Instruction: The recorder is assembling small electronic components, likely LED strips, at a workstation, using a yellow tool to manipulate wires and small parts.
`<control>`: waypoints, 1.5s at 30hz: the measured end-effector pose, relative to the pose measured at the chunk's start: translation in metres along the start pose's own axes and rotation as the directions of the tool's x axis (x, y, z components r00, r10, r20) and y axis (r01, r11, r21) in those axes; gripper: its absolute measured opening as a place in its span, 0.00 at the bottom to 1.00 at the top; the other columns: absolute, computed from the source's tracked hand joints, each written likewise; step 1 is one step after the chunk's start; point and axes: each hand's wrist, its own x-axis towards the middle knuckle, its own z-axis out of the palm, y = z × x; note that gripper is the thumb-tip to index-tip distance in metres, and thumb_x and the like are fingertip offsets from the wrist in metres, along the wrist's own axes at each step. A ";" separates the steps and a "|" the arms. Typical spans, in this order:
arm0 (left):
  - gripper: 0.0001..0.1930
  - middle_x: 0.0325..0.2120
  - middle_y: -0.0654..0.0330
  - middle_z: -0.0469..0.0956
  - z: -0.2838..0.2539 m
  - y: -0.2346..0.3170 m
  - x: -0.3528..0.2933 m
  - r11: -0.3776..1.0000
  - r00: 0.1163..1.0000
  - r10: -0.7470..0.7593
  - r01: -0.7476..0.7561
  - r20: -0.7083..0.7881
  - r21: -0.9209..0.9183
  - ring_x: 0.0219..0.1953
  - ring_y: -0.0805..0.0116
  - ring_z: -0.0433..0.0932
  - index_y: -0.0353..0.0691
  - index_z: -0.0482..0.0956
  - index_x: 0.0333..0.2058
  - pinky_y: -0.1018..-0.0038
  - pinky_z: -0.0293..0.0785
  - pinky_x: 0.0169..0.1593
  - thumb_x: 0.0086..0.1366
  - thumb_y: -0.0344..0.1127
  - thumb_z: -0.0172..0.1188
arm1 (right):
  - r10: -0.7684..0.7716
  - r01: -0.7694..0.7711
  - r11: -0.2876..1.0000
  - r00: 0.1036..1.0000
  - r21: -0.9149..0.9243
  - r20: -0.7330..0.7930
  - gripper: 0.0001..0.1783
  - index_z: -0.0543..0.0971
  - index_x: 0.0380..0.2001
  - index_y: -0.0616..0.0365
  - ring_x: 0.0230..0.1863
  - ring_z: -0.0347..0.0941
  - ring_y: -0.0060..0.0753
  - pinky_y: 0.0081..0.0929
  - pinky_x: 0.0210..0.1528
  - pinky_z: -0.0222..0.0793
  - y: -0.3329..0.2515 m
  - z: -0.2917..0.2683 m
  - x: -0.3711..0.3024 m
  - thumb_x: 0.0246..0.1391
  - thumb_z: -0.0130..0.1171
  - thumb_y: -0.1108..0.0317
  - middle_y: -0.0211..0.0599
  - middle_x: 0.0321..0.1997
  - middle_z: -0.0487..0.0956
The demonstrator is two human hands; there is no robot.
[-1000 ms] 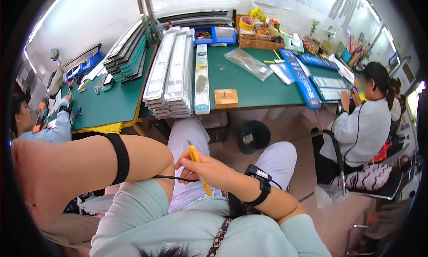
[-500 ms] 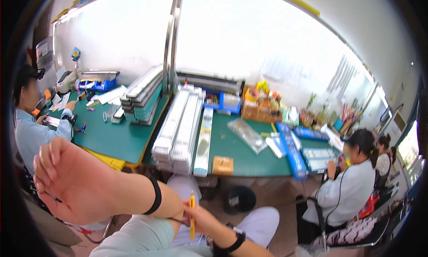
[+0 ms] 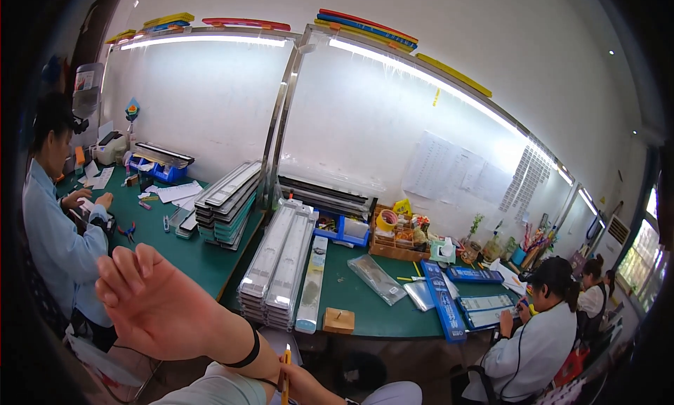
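My left hand (image 3: 165, 310) is raised at the lower left, palm showing and fingers loosely curled, with nothing in it. A black band (image 3: 247, 350) circles that wrist. At the lower edge, my right hand (image 3: 306, 385) is closed around a yellow utility knife (image 3: 286, 380) held upright beside my left forearm; its fingers are partly hidden. Beyond my hands, bundled stacks of long silver strip-shaped packs (image 3: 275, 259) lie on the green table (image 3: 372, 322). A single long flat pack (image 3: 312, 286) and a small wooden block (image 3: 339, 321) lie to their right.
On the left, a person in light blue (image 3: 60, 229) works at the table. To the right sits another person in white (image 3: 537, 342), near blue boxes (image 3: 442, 303). A wooden organizer (image 3: 400, 247) stands against the wall. A dark bin (image 3: 360, 372) is under the table.
My view has tilted up, so the table and wall lights sit lower in it. My left hand appears lower and further right, its fingers more curled. The right hand still holds the knife.
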 end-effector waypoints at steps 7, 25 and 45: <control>0.05 0.24 0.64 0.53 0.003 -0.003 0.003 1.000 1.000 0.013 -0.013 0.028 0.009 0.27 0.73 0.54 0.38 0.63 0.27 0.73 0.53 0.34 0.58 0.31 0.47 | -0.025 0.024 0.998 1.000 0.061 0.017 0.14 0.71 0.38 0.59 0.30 0.69 0.25 0.24 0.36 0.68 -0.006 0.006 -0.007 0.55 0.49 0.60 0.33 0.31 0.73; 0.05 0.23 0.64 0.52 0.017 -0.006 0.002 0.998 0.996 -0.008 0.002 0.085 0.068 0.26 0.73 0.54 0.40 0.61 0.25 0.74 0.52 0.32 0.58 0.30 0.47 | -0.245 0.245 0.922 0.969 0.301 -0.036 0.13 0.68 0.44 0.55 0.25 0.65 0.22 0.17 0.25 0.60 -0.047 -0.039 -0.011 0.60 0.44 0.62 0.29 0.28 0.71; 0.04 0.24 0.52 0.70 -0.128 -0.055 -0.192 0.076 -0.081 -0.994 -0.009 0.075 0.997 0.31 0.53 0.70 0.35 0.70 0.26 0.63 0.66 0.34 0.53 0.29 0.52 | -0.342 0.543 0.758 0.803 0.362 -0.488 0.10 0.72 0.30 0.54 0.12 0.51 0.14 0.12 0.12 0.44 -0.025 -0.173 -0.130 0.59 0.44 0.62 0.27 0.17 0.62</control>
